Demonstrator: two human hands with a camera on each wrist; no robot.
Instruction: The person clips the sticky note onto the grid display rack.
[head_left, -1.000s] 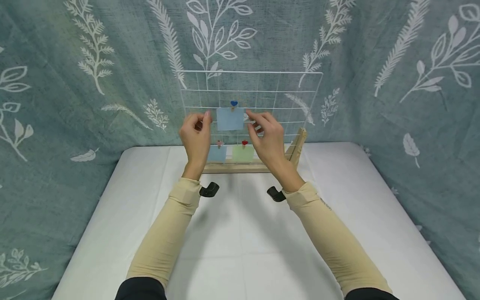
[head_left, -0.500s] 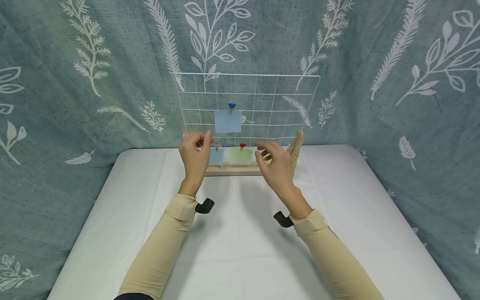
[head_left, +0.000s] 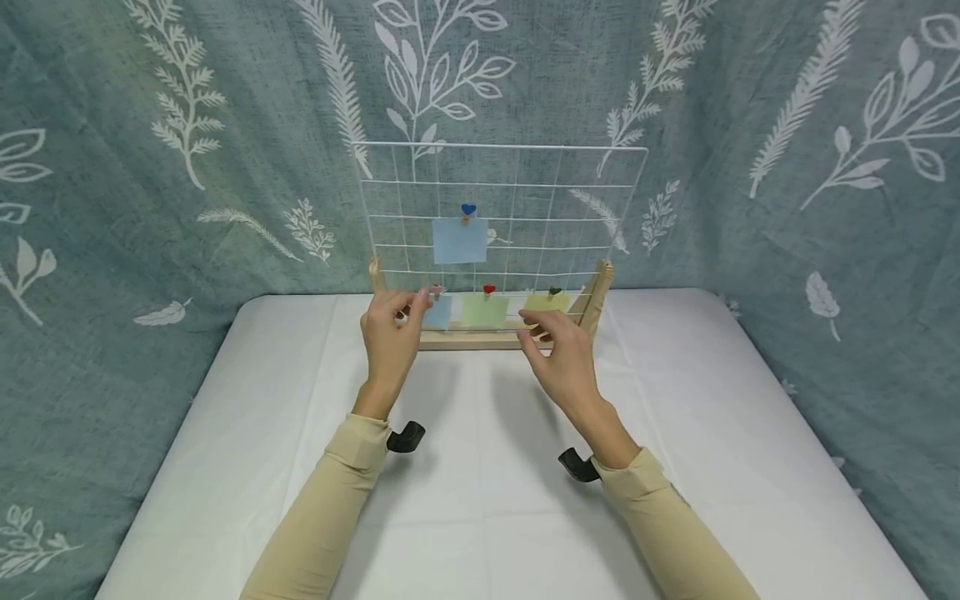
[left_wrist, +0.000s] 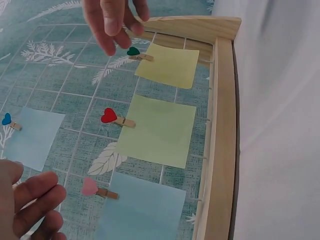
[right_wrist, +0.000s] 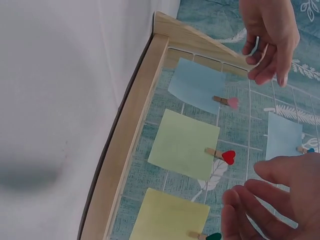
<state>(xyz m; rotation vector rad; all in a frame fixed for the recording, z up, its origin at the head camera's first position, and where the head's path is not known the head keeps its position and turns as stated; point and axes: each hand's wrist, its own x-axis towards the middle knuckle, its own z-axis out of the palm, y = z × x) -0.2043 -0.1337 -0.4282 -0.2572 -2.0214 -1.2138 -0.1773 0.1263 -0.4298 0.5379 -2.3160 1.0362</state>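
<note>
A white wire grid (head_left: 517, 185) stands in a wooden base (head_left: 480, 340) and carries clipped paper notes. Highest is a blue note (head_left: 460, 242) under a blue heart clothespin (head_left: 468, 211). Along the bottom hang another blue note (left_wrist: 141, 212) with a pink heart clothespin (left_wrist: 100, 190), a green note (left_wrist: 157, 131) with a red heart clothespin (left_wrist: 116, 118), and a yellow note (left_wrist: 169, 66) with a green heart clothespin (left_wrist: 140, 55). My left hand (head_left: 392, 342) hovers before the lower blue note, fingers loosely bent, holding nothing. My right hand (head_left: 561, 354), also holding nothing, is just below the yellow note.
White cloth covers the table (head_left: 480, 500). Behind the grid hangs a teal curtain (head_left: 262, 150) printed with white leaves. A wooden side support (head_left: 595, 300) slants up at the grid's right end. Black wrist mounts (head_left: 407, 437) stick out from both sleeves.
Both hands have come down and away from the upper blue note, and the right has also shifted right. The lower yellow note is now uncovered in the head view. The upper note stays clipped.
</note>
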